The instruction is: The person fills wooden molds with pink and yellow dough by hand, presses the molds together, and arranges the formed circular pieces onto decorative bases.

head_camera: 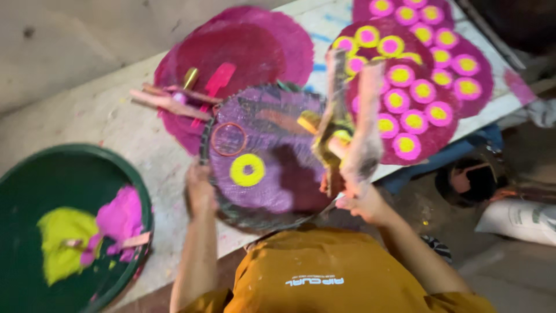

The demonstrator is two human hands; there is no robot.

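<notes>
the left hand (200, 191) is gripping the rim of the purple woven disc (263, 156), which is lying on the bench (121, 130). the right hand (362, 200), its grip closed, is holding stamping tools (341, 124) above it. a slip would likely be smearing the yellow ring (247, 170).

We see a pale, paint-stained worktop (116, 124) carrying a round dark-green tray (23, 191), plain magenta woven discs (255, 46) and yellow-dotted magenta discs (457, 64).
</notes>
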